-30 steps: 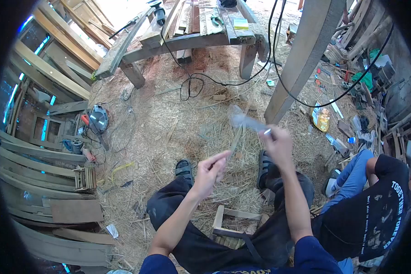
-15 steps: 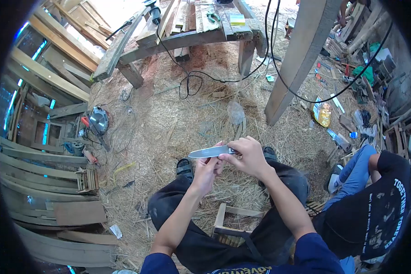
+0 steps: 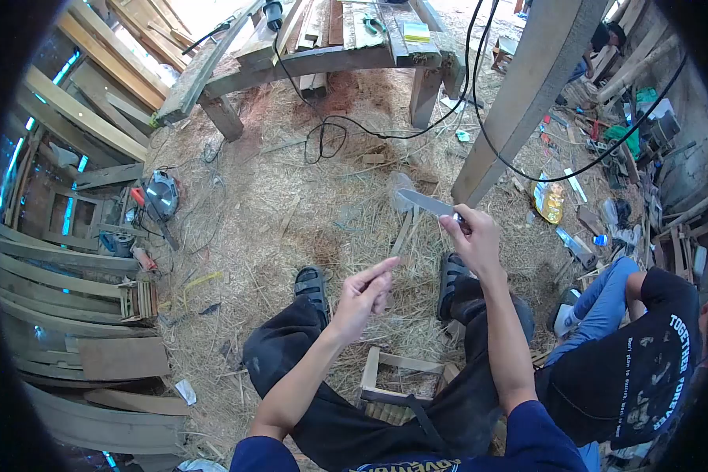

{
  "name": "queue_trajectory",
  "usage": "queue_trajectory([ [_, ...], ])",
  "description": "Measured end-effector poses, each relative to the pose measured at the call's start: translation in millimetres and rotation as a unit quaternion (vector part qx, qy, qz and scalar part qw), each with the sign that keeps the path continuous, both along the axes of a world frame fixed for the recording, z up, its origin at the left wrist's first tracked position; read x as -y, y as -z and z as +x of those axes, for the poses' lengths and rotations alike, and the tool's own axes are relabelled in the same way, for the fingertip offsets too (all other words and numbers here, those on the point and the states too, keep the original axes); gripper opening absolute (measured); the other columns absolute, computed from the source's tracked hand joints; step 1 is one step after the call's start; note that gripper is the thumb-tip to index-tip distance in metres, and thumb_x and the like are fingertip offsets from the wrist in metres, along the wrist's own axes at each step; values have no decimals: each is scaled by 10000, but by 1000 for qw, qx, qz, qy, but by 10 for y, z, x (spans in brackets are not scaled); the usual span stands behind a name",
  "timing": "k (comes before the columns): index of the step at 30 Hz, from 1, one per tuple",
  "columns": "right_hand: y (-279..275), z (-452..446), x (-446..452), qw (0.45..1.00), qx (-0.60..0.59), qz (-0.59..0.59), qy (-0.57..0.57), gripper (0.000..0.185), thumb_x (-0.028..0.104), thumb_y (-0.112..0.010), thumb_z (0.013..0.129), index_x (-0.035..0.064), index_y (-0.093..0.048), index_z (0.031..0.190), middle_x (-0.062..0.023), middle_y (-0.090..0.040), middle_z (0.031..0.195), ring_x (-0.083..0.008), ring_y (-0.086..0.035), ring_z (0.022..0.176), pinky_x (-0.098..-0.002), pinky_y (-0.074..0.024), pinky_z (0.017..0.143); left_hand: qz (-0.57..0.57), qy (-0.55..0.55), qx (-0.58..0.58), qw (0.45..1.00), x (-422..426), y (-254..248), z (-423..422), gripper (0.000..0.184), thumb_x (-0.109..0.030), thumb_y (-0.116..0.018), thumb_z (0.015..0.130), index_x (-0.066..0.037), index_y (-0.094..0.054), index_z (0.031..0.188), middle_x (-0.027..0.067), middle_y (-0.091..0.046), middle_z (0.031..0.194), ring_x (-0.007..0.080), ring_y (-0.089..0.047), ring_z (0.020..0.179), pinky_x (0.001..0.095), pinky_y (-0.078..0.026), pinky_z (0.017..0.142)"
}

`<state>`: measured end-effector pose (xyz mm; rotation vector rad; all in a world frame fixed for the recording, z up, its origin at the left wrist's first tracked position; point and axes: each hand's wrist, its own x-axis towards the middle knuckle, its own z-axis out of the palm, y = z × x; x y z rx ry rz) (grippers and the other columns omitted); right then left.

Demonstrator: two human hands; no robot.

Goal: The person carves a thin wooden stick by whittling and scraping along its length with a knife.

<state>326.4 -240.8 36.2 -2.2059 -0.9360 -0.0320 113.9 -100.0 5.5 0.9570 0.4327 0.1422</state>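
My right hand [image 3: 475,236] is closed round the handle of a knife [image 3: 428,203], whose long pale blade points up and left over the straw-littered floor. Lower and to the left, my left hand [image 3: 362,300] has its index finger stretched forward and the other fingers curled in. Whatever those curled fingers may hold is too small or hidden to make out. Blade and left hand are apart. Beneath my hands are my sandalled feet and dark trousers, with a small wooden frame [image 3: 405,362] between my legs.
A rough wooden bench [image 3: 315,64] stands ahead, with a post [image 3: 527,98] on its right and a black cable [image 3: 385,138] trailing below. A circular saw [image 3: 161,195] lies left near stacked boards [image 3: 126,358]. Close on my right sits a person in a black shirt [image 3: 629,354]; another person is at the far right.
The knife and my right hand have moved up and right, away from my left hand. My left hand has dropped slightly, and the blade now tilts down toward its handle.
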Motion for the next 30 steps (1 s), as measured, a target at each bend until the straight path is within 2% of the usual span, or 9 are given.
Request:
queue_trajectory([
  [4,84,-359,-107,991,-41,66,-110,408,471,-722,856,75,-735,952,-97,-635,657,-275,-616,611,-397,-471,634,0,-23,7,1000,-51,78,32,315,-167,-554,1033,-49,-583,1324,-81,-385,735,19,-305,561,199,-265,484],
  [7,95,-587,-257,977,-30,96,-190,363,367,-768,839,55,-723,1018,-109,-677,755,-263,-639,675,-362,-490,644,-18,-39,6,999,-54,135,37,214,-178,-542,1045,-46,-619,1195,-85,-370,699,16,-299,542,214,-257,473],
  [9,24,-622,-327,976,-57,48,-207,372,367,-773,830,60,-722,1034,-116,-692,782,-276,-647,688,-374,-495,663,-31,-60,18,998,-61,110,36,177,-196,-545,1048,-50,-621,1112,-83,-375,693,17,-300,532,220,-247,464],
  [10,-4,-614,-353,973,-67,24,-217,377,367,-775,826,63,-722,1042,-120,-699,795,-282,-651,695,-380,-497,672,-17,-55,25,998,-97,155,41,248,-212,-548,1048,-50,-605,1226,-86,-374,694,15,-300,530,216,-239,462],
  [13,29,-594,-386,974,-30,61,-216,402,401,-794,797,58,-730,998,-109,-697,780,-279,-652,693,-377,-487,670,-25,-34,35,998,-133,4,65,369,-191,-548,1038,-84,-529,1391,-96,-375,696,14,-289,520,201,-228,455],
  [16,36,-514,-343,968,42,83,-233,428,434,-813,758,48,-734,926,-93,-691,753,-266,-643,674,-372,-460,639,-29,-13,24,999,-131,-41,52,470,-174,-537,1041,-93,-437,1493,-100,-362,695,15,-284,520,208,-229,459],
  [22,28,-383,-221,971,94,70,-208,427,431,-834,717,42,-735,862,-72,-671,714,-244,-596,639,-363,-423,634,-32,18,51,998,-160,23,-37,447,-158,-537,1045,-99,-469,1483,-94,-361,705,14,-287,533,211,-226,463],
  [25,21,-235,-116,982,106,42,-148,423,429,-836,713,45,-738,862,-65,-663,702,-238,-580,632,-363,-418,656,-25,2,29,999,-170,-22,-70,418,-145,-529,1040,-128,-504,1457,-90,-348,702,33,-272,523,210,-223,466],
  [30,110,-202,-64,986,100,25,-130,450,483,-806,754,50,-738,857,-69,-689,715,-240,-622,645,-365,-448,679,-38,17,21,999,-164,6,-86,433,-151,-531,1040,-140,-493,1471,-85,-350,720,31,-285,536,209,-232,467],
])
